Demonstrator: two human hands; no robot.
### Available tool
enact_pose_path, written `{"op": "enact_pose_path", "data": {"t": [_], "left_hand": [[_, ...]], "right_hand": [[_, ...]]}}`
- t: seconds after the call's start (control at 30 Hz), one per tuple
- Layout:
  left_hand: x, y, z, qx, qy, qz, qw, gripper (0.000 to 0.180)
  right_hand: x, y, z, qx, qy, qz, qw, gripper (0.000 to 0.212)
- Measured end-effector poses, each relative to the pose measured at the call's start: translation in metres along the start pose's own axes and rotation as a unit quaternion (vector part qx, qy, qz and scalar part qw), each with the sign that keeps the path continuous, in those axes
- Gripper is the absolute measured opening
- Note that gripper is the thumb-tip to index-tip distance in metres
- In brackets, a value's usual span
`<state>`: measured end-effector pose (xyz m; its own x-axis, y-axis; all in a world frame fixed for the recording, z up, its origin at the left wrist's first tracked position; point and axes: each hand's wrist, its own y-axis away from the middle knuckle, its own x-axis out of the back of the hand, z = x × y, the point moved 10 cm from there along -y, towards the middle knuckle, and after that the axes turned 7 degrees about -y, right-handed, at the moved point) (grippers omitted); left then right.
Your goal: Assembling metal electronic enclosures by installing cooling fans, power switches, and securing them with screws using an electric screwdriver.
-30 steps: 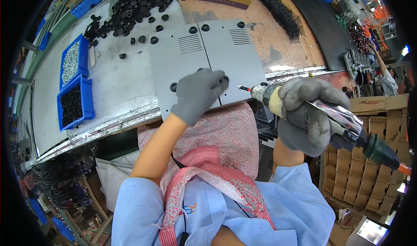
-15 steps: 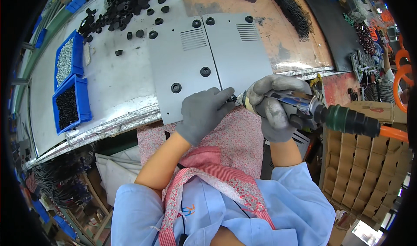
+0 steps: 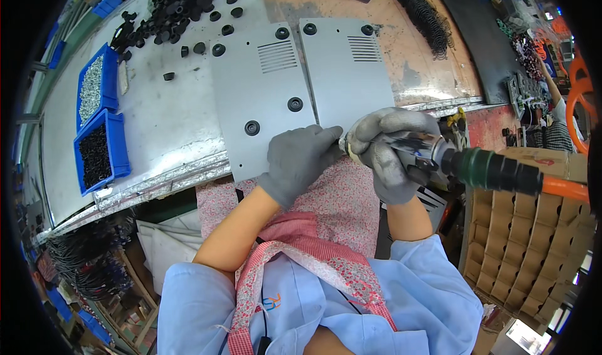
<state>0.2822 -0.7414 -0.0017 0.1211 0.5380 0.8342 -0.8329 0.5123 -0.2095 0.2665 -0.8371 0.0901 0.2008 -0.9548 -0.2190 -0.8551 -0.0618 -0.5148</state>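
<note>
Gloved hands close together at the near end of the right panel (image 3: 342,73). I've got the right hand (image 3: 392,151) wrapped round a powered driver (image 3: 426,149); the left hand (image 3: 295,157) bunches its fingers at the driver's nose. Can't tell whether the left pinches anything or whether the bit touches: gloves block it. Left panel (image 3: 238,82) lies alongside across a narrow gap, flat on the surface (image 3: 166,110), four black feet on its face, near corner apparently jutting past the front edge.

Risks I'd flag: the bit could slip and catch the left fingers, since they sit right at the nose. A tilted driver could skate and scratch the grey face. Pushing down on the overhang could tip or slide a panel. Orange hose (image 3: 564,189) tugging behind could pull the driver off line. Lower blue tray (image 3: 117,143), black screws inside, is well left; a sleeve knock seems unlikely. Stray black foot (image 3: 168,76) could end up under a shifted panel.
</note>
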Motion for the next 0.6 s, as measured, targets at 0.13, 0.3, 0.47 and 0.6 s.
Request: {"op": "enact_pose_path", "data": {"t": [0.13,0.3,0.47,0.6], "left_hand": [[0.002,0.000,0.001,-0.002,0.006,0.011,1.000,0.026],[0.002,-0.007,-0.037,0.124,0.318,0.025,0.940,0.029],[-0.012,-0.003,-0.037,0.203,0.876,-0.041,0.436,0.063],[-0.020,0.011,-0.016,0.237,0.874,-0.058,0.420,0.061]], "right_hand": [[-0.006,-0.005,-0.013,-0.041,0.081,0.016,0.996,0.030],[-0.017,-0.010,-0.077,0.175,-0.058,-0.006,0.983,0.040],[-0.035,-0.005,-0.114,0.273,-0.042,-0.081,0.958,0.046],[-0.032,-0.001,-0.103,0.245,-0.035,-0.041,0.968,0.044]]}}
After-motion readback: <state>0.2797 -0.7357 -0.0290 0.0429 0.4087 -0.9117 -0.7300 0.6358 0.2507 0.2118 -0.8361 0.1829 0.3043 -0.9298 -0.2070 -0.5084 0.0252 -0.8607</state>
